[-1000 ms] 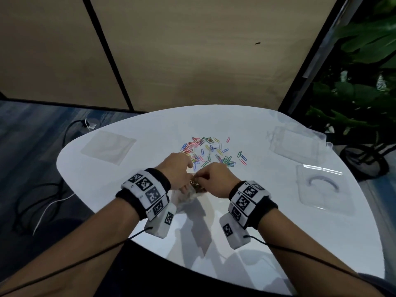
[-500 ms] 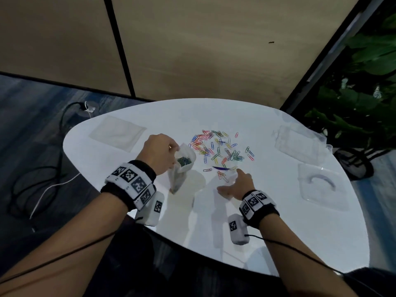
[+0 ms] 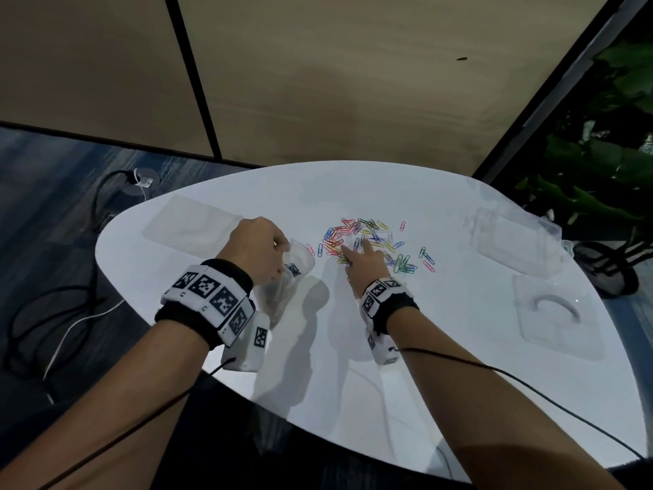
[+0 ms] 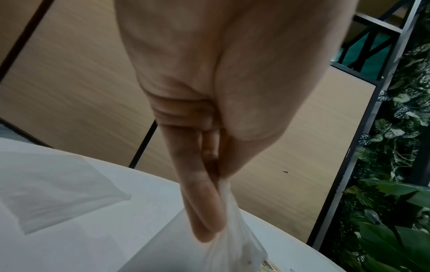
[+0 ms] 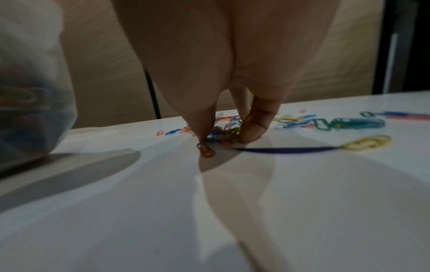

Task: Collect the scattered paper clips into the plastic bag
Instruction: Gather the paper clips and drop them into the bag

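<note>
Paper clips (image 3: 367, 242) of many colours, spread in a loose heap on the white table (image 3: 459, 348), a bit past the middle. Most not yet in the plastic bag (image 3: 282, 288), just a few dark ones down at its bottom.

Left hand (image 3: 256, 247) just beside the heap, up off the table. Pinching the top edge of the bag, thumb and fingers (image 4: 197, 202) pressed tight together. Held up like that to keep the mouth open and turned to the heap. Kept close, likely to make each trip short.

Right hand (image 3: 364, 265) down on the near side of the heap. Fingertips (image 5: 254, 127) bent onto the table, closing in on a small bunch, with one orange clip (image 5: 206, 150) at the thumb. Probably grabbing a few at once to save trips.

Flat spare bag (image 3: 190, 224) and clear trays (image 3: 554, 313) well apart at the sides, untouched.
</note>
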Demonstrator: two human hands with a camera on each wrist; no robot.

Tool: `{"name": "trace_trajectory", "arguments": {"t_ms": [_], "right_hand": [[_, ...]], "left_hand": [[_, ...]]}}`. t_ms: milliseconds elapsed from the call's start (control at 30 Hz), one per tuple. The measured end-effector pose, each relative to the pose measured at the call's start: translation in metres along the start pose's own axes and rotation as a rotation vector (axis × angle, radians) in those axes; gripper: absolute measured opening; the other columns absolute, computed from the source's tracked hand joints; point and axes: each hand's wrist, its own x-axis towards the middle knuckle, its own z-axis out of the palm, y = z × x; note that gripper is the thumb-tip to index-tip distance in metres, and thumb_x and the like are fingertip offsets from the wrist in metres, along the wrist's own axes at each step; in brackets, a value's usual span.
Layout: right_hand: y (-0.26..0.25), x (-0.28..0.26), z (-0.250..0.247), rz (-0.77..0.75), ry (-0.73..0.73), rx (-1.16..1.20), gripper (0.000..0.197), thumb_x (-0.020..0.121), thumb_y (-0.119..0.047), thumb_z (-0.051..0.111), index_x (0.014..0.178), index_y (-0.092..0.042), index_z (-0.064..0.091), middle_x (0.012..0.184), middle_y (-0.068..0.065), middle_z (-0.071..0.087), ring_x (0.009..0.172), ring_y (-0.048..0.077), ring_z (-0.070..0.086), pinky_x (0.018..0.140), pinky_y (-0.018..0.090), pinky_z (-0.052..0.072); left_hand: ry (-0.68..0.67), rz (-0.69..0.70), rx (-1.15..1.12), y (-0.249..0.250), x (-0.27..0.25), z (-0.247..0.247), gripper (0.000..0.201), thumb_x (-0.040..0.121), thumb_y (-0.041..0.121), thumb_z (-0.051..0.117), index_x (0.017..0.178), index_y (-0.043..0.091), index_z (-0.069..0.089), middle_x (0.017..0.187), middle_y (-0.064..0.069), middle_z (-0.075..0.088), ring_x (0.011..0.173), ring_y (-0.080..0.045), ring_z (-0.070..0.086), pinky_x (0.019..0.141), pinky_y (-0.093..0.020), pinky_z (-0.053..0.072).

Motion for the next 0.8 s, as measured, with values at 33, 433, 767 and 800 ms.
{"name": "trace_trajectory", "arguments": {"t_ms": [33,433,767,800], "right_hand": [[-0.001,-0.003,-0.003,-0.019,0.03,-0.015,0.04,0.098,-0.015,0.044,0.137,-0.023,0.048,0.146,0.015,0.038,0.122,0.036,0.046,0.09,0.039,0.046],[0.047,-0.018,-0.03,0.344,0.085,0.553,0.026,0.078,-0.021,0.067,0.055,-0.009,0.069,0.06,0.006,0.069,0.062,0.019,0.065,0.073,0.027,0.058],[-0.039,-0.07,-0.102,0.195,-0.144,1.538,0.02,0.078,0.002,0.075,0.092,0.016,0.07,0.083,0.023,0.07,0.079,0.026,0.068,0.086,0.033,0.058],[-0.05,-0.071,-0.101,0.213,-0.137,1.461,0.019,0.075,0.002,0.076,0.086,0.015,0.07,0.081,0.023,0.07,0.079,0.028,0.067,0.09,0.037,0.056]], "left_hand": [[-0.004,-0.008,0.002,0.001,0.001,0.0,0.017,0.095,0.007,0.059,0.091,0.009,0.075,0.07,-0.004,0.073,0.061,-0.021,0.075,0.072,-0.039,0.065],[-0.068,0.029,0.079,0.011,0.003,0.01,0.018,0.096,0.01,0.059,0.094,0.011,0.077,0.076,-0.005,0.075,0.067,-0.023,0.075,0.076,-0.038,0.064],[-0.042,0.076,0.113,0.015,-0.014,0.002,0.022,0.096,0.01,0.056,0.1,0.01,0.077,0.097,-0.01,0.078,0.09,-0.028,0.073,0.09,-0.036,0.058],[-0.031,0.081,0.113,0.015,-0.018,0.001,0.022,0.096,0.01,0.057,0.101,0.01,0.078,0.099,-0.009,0.077,0.092,-0.028,0.073,0.091,-0.035,0.058]]}}
